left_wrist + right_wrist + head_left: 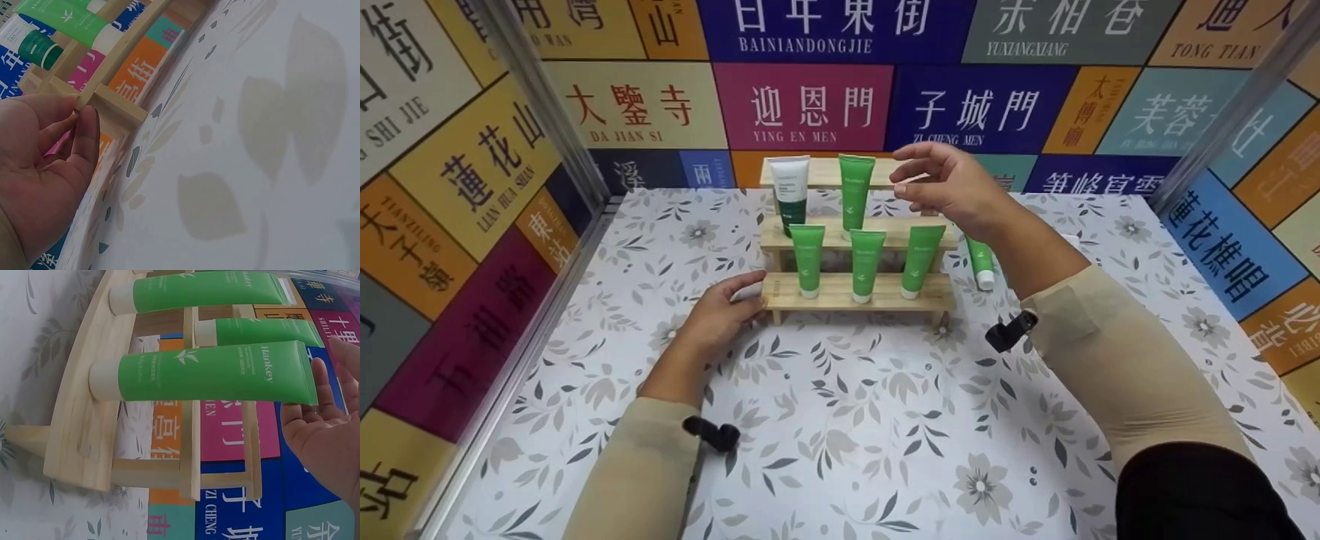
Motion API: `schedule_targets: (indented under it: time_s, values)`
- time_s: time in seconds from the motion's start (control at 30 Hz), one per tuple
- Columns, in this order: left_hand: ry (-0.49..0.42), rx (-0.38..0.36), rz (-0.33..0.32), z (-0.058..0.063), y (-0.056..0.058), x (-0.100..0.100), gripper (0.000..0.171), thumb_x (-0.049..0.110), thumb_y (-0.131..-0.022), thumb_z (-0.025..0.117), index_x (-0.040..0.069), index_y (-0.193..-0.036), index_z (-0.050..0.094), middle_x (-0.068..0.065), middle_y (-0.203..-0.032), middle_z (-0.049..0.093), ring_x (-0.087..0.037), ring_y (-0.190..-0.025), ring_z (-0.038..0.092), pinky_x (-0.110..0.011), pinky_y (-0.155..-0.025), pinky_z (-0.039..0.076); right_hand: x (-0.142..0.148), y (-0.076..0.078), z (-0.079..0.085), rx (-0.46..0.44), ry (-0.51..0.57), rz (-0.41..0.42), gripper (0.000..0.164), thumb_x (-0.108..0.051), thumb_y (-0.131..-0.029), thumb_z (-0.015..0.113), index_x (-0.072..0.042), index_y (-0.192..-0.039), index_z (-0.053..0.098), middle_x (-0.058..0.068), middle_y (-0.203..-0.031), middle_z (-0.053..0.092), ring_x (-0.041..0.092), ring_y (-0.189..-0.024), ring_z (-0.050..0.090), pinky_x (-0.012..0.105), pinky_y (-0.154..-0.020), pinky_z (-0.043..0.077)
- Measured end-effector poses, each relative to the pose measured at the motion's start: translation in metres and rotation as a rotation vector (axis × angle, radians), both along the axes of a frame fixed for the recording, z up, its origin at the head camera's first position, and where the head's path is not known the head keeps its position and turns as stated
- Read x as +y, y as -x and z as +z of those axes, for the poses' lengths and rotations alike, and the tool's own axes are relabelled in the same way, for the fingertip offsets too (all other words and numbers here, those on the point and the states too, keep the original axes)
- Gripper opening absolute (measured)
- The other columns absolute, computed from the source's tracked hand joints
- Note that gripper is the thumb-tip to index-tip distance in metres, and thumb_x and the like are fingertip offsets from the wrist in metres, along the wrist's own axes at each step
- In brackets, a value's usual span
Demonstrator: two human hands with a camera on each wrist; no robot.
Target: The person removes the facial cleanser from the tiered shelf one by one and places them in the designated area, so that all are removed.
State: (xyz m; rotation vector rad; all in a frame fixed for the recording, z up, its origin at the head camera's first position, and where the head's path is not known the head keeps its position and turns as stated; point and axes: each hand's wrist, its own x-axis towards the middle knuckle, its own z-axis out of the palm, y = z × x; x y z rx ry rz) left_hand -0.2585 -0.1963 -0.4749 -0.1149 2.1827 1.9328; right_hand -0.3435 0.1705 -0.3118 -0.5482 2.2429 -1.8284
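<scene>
A three-tier wooden display stand (859, 292) carries upright squeeze tubes, caps down. Three green tubes, one being the right-hand green tube (922, 261), stand along the lowest tier. On the middle tier are a white-and-dark-green tube (790, 192) and another green tube (855, 192). My left hand (725, 311) pinches the left end of the lowest tier between thumb and fingertips, as the left wrist view shows too. Beside the stand's upper right, my right hand (949, 184) is raised with loosely bent fingers and nothing in them. In the right wrist view its fingers (306, 424) appear near a green tube's flat end.
A further green tube (981, 264) lies on the table right of the stand, partly hidden by my right forearm. The tabletop (840, 420) has a floral cover. Printed wall panels (802, 105) enclose the back and both sides.
</scene>
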Motion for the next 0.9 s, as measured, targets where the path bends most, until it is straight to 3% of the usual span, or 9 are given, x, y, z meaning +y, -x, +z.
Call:
schedule_targets:
  time_s: [0.27,0.6,0.9]
  values:
    - [-0.019,-0.001,0.002,0.0,0.002,0.0,0.054,0.011,-0.105,0.064,0.016,-0.158,0.053,-0.017,-0.146,0.066,-0.011,-0.1,0.071,-0.027,-0.088,0.056,-0.018,0.008,0.003,0.025,-0.028,0.037,0.05,-0.01,-0.097,0.078,-0.018,-0.144,0.062,0.011,-0.135,0.064,0.023,-0.112,0.07,0.036,-0.094,0.06]
    - [-0.037,0.021,-0.004,-0.001,0.0,0.001,0.054,0.009,-0.105,0.063,0.012,-0.158,0.053,-0.019,-0.144,0.067,-0.012,-0.099,0.072,-0.027,-0.087,0.057,-0.038,0.015,0.006,-0.005,-0.133,-0.01,0.056,-0.012,-0.098,0.078,-0.026,-0.148,0.058,0.005,-0.129,0.066,0.021,-0.113,0.068,0.034,-0.092,0.058]
    - [-0.014,0.015,-0.006,-0.003,0.001,0.0,0.053,0.011,-0.106,0.063,0.015,-0.157,0.054,-0.018,-0.141,0.07,-0.011,-0.097,0.072,-0.027,-0.085,0.056,-0.044,0.017,0.003,0.079,-0.182,-0.034,0.039,-0.012,-0.1,0.075,-0.02,-0.136,0.064,0.001,-0.117,0.071,0.018,-0.106,0.069,0.034,-0.084,0.057]
